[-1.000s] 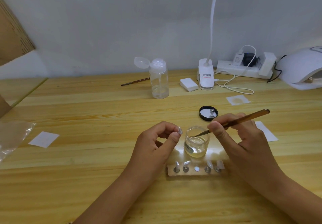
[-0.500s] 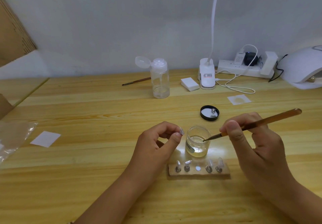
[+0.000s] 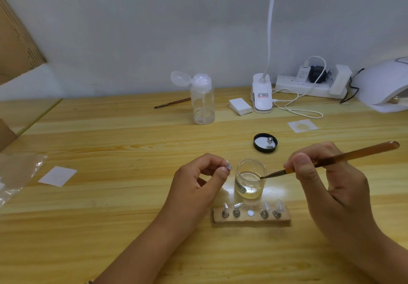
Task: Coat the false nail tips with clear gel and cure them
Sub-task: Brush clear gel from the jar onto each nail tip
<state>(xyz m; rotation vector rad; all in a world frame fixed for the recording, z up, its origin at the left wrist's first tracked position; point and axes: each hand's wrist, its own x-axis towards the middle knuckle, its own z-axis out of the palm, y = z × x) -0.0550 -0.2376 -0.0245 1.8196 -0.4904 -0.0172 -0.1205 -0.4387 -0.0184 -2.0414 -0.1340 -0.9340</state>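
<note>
Head view has the right grip (image 3: 326,186) curled round a brown brush (image 3: 353,154), thumb and fingers pinching it just behind the ferrule. The bristles reach to the grip's 9 o'clock and meet the rim of the gel jar (image 3: 250,182). Whether they are dipping or wiping off, I cannot tell. The left grip (image 3: 198,184) pinches one false nail tip (image 3: 228,165) between thumb and forefinger, held just beside the jar at its 9 o'clock and apart from the brush.

From where I stand the job looks partway through: the brush is loading and the held tip is not yet brushed. At the jar's 6 o'clock a wooden holder (image 3: 242,220) on the bench (image 3: 110,217) carries four more mounted tips (image 3: 237,206) around a bare middle socket (image 3: 250,213). I cannot tell whether those are coated. The black lid (image 3: 265,149) lies at the jar's 12 o'clock. The curing lamp (image 3: 384,84) sits well apart at 2 o'clock, so curing seems left to do.
</note>
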